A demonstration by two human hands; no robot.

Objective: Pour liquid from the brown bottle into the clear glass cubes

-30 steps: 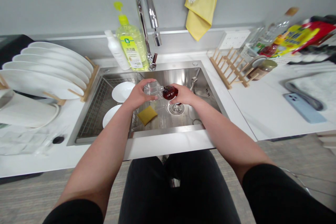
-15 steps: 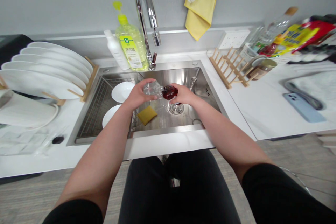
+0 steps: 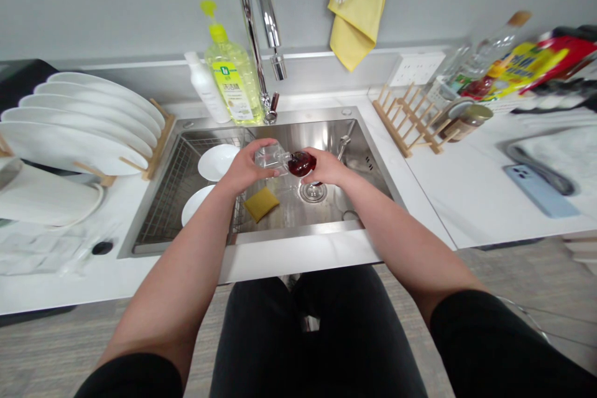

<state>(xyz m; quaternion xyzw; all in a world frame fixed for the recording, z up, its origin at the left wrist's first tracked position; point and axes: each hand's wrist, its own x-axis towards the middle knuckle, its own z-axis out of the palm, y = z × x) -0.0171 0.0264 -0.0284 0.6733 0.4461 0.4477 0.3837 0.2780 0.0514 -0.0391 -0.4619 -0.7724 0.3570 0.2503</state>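
My left hand [image 3: 242, 169] is closed round a clear glass bottle [image 3: 269, 158], which lies tilted over the sink with its neck to the right. In my right hand [image 3: 327, 168] is a small bottle of dark red liquid [image 3: 301, 163], tipped with its neck toward the clear one. The two mouths meet or nearly touch; I cannot tell whether liquid flows between them. Below them in the steel sink [image 3: 298, 233] are a yellow sponge [image 3: 262, 204] and the round drain [image 3: 313, 193].
Two white bowls [image 3: 218, 163] sit in the wire basket [image 3: 161, 199] at the sink's left. Behind rises the chrome faucet [image 3: 268, 6], beside a dish soap bottle [image 3: 236, 84]. White plates [image 3: 79, 143] stand racked at left; a wooden rack [image 3: 410, 121] and a phone [image 3: 541, 189] lie right.
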